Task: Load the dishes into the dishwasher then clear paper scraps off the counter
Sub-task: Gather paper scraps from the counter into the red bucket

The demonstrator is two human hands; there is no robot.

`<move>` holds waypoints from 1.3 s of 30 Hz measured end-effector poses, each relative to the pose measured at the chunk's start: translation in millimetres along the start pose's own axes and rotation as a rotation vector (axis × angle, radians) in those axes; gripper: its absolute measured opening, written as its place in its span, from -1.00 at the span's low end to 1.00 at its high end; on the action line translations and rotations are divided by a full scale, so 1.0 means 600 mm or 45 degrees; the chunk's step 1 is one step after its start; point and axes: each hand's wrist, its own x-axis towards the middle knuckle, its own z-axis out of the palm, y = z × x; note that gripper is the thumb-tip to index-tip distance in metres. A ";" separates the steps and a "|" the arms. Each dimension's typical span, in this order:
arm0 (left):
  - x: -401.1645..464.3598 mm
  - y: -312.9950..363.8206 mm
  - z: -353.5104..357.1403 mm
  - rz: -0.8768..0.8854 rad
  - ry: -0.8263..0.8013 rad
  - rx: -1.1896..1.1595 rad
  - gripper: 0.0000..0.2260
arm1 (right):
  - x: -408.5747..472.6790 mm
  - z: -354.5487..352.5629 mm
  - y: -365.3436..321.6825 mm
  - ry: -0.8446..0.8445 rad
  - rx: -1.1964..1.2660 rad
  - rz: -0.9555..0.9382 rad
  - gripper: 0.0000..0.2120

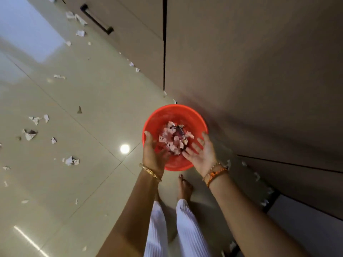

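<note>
1. Paper scraps (175, 140) are heaped inside a red bucket (163, 115) at frame centre, beside the cabinet front (241, 71).
2. The left hand (153, 154) and right hand (201, 154) are held over its near rim, fingers spread, nothing gripped.
3. More scraps (30, 134) are scattered across open floor tiles (83, 93) leftward.

One red bucket (174, 115) stands on the floor (92, 108), holding a heap of paper scraps (175, 139) too jumbled to count. Roughly twenty more loose scraps (29, 134) lie scattered over the tiles. One black cabinet handle (96, 19) shows, and two hands: left hand (153, 154), right hand (201, 154).
</note>
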 end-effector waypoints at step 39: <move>-0.596 0.351 0.714 0.432 -0.857 -0.009 -0.72 | -0.665 0.007 -0.738 0.385 -0.929 -2.269 -0.70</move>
